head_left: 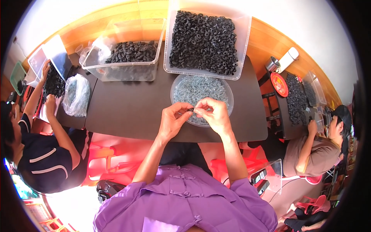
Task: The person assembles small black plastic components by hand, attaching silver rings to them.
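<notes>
Above a round clear basin of small grey-blue pieces, both my hands meet at the fingertips. My left hand pinches a small black part between thumb and fingers. The fingers of my right hand are closed at the other side of the same part. Its exact shape is too small and too covered to make out. Right behind the basin, a large translucent bin tilts toward me, full of black ring-like parts.
Another clear bin with black parts stands left on the dark table. A plastic bag of grey-blue pieces lies farther left. One person works at left, another at right, beside a red plate and a white flask.
</notes>
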Demonstrator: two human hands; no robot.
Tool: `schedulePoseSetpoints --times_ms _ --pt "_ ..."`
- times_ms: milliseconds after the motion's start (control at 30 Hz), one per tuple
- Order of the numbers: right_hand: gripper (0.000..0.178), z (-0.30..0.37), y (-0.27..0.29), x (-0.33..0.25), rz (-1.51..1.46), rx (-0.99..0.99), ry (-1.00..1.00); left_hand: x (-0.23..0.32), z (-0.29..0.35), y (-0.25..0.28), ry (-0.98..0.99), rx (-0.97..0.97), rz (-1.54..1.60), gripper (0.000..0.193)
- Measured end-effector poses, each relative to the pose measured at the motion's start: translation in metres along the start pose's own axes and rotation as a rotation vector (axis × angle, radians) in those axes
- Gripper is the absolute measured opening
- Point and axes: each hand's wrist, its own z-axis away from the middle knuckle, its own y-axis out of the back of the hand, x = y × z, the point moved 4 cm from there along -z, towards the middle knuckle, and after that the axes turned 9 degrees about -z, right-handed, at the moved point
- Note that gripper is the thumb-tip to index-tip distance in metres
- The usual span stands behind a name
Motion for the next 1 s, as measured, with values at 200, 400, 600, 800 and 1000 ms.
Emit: schedulePoseSetpoints --times_ms 200,400,600,800,1000 --pt "0.011 0.004 -0.004 -0.003 0.018 0.105 0.071 0.007 0.003 0.000 -0.034 -0.001 -0.035 0.015" --pt "0.010 0.013 -0.016 -0.016 0.310 0.099 0.251 -0.002 0.007 0.000 0.089 -0.004 0.090 0.014" --pt "0.008 -0.008 -0.011 -0.025 0.408 0.067 0.378 -0.006 0.008 0.011 0.083 0.014 0.265 0.014" --pt "0.015 -0.106 0.036 -0.005 0.883 0.275 0.522 -0.004 0.016 0.020 0.077 0.067 0.273 0.015" --pt "0.021 -0.148 0.058 0.016 1.202 0.216 0.501 -0.001 0.018 0.019 0.054 0.038 0.216 0.017"
